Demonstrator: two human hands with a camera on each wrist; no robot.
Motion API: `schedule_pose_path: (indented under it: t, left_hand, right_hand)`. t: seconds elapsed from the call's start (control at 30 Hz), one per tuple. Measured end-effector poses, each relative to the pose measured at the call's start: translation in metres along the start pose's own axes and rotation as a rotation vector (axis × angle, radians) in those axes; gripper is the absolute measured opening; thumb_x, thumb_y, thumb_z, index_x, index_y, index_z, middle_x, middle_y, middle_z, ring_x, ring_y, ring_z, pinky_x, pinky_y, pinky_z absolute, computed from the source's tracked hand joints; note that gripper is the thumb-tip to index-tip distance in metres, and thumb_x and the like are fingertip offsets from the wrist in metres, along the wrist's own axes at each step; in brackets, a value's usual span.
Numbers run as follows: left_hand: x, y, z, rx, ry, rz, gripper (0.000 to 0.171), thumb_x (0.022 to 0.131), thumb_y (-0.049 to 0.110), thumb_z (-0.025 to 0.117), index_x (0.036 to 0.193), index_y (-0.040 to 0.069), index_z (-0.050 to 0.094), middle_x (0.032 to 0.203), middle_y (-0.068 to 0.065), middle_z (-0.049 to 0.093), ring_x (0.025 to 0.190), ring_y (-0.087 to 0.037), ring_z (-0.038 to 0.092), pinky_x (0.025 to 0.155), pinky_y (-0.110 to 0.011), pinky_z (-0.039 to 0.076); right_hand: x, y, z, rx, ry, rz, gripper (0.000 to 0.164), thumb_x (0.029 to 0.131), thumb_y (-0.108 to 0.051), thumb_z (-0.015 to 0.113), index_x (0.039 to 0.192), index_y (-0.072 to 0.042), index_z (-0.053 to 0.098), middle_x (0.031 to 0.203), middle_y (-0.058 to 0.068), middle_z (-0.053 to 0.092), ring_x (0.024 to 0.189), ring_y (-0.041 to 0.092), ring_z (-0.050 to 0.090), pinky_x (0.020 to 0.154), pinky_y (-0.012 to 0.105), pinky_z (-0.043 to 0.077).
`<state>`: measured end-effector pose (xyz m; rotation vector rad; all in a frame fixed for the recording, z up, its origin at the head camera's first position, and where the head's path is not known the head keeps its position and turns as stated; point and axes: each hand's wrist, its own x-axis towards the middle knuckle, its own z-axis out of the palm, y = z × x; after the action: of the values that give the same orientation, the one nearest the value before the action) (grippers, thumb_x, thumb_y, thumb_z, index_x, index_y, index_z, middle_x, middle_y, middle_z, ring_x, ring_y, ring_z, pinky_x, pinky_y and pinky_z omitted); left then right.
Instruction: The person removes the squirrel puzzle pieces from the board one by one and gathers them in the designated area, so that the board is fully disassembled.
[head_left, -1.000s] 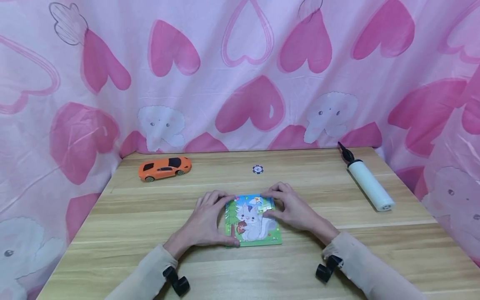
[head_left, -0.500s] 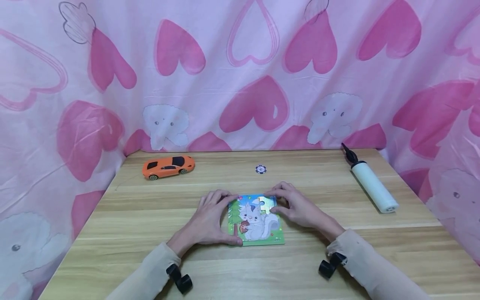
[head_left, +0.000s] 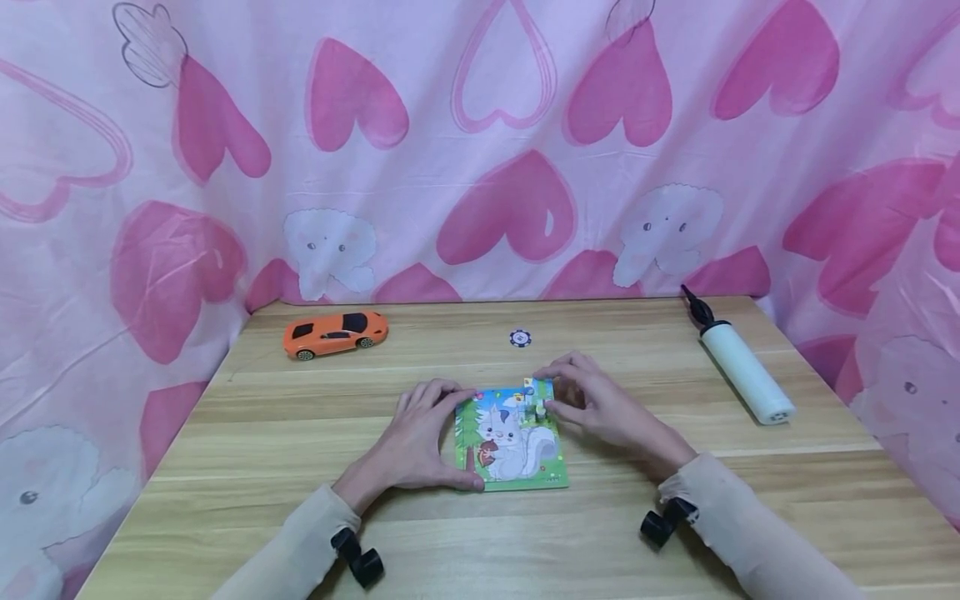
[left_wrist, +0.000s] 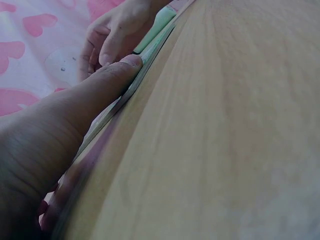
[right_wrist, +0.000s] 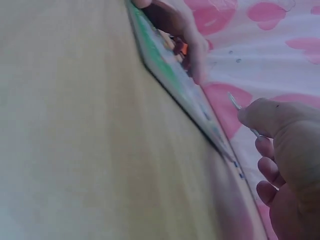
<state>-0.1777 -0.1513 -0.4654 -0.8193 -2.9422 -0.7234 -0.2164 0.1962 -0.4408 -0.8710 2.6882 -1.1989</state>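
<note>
A square jigsaw puzzle (head_left: 513, 454) with a white squirrel holding a nut lies on the table in the head view. My left hand (head_left: 416, 437) grips it along the left side, thumb at the lower edge and fingertips at the upper left corner. My right hand (head_left: 611, 412) pinches a puzzle piece (head_left: 542, 388) between thumb and fingers, over the puzzle's upper right corner. The right wrist view has this thin piece (right_wrist: 233, 101) tilted and raised above the board (right_wrist: 172, 82). In the left wrist view, my left thumb (left_wrist: 112, 77) presses the board's edge.
An orange toy car (head_left: 336, 335) stands at the back left. Behind the puzzle lies a blue and white poker chip (head_left: 520, 337). A pale hand pump (head_left: 746, 373) with a black nozzle lies at the right. A pink heart-patterned curtain (head_left: 420, 208) hangs along the table's back.
My right hand has lifted the puzzle piece out of the upper right part of the puzzle and moved slightly up. My left hand keeps its grip on the board.
</note>
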Motion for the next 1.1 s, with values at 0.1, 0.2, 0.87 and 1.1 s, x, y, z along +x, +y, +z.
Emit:
schedule_pose_path:
  t: [0.1, 0.2, 0.87, 1.1]
  left_hand:
    - [0.000, 0.000, 0.000, 0.001, -0.004, -0.002, 0.133, 0.064, 0.097, 0.082, 0.171, 0.028, 0.046, 0.162, -0.002, 0.045, 0.149, -0.029, 0.040, 0.125, -0.061, 0.030]
    - [0.001, 0.000, -0.001, -0.003, -0.008, -0.004, 0.132, 0.064, 0.097, 0.082, 0.171, 0.028, 0.046, 0.162, -0.002, 0.045, 0.149, -0.029, 0.040, 0.125, -0.061, 0.029]
    - [-0.001, 0.000, -0.001, 0.000, -0.018, -0.007, 0.132, 0.064, 0.097, 0.081, 0.171, 0.029, 0.046, 0.165, -0.002, 0.042, 0.150, -0.029, 0.038, 0.126, -0.062, 0.028]
    - [0.000, -0.001, 0.000, 0.000, -0.023, -0.002, 0.130, 0.065, 0.097, 0.081, 0.171, 0.028, 0.047, 0.165, -0.001, 0.042, 0.150, -0.028, 0.038, 0.126, -0.061, 0.027]
  right_hand:
    - [0.000, 0.000, -0.009, 0.015, 0.010, 0.035, 0.043, 0.107, -0.020, 0.078, 0.148, -0.029, 0.068, 0.139, -0.003, 0.058, 0.114, 0.026, 0.062, 0.092, 0.038, 0.057]
    - [-0.002, 0.000, -0.021, 0.019, 0.019, 0.062, 0.044, 0.108, -0.020, 0.077, 0.149, -0.032, 0.067, 0.144, -0.003, 0.056, 0.126, 0.028, 0.061, 0.102, 0.049, 0.057]
    - [-0.037, 0.012, -0.113, -0.181, 0.220, -0.129, 0.052, 0.107, -0.002, 0.072, 0.156, -0.018, 0.063, 0.135, 0.005, 0.057, 0.120, 0.012, 0.045, 0.088, 0.025, 0.041]
    - [-0.053, 0.024, -0.121, -0.188, 0.248, -0.048, 0.050, 0.107, -0.002, 0.072, 0.153, -0.019, 0.065, 0.138, 0.003, 0.058, 0.118, 0.010, 0.046, 0.089, 0.022, 0.040]
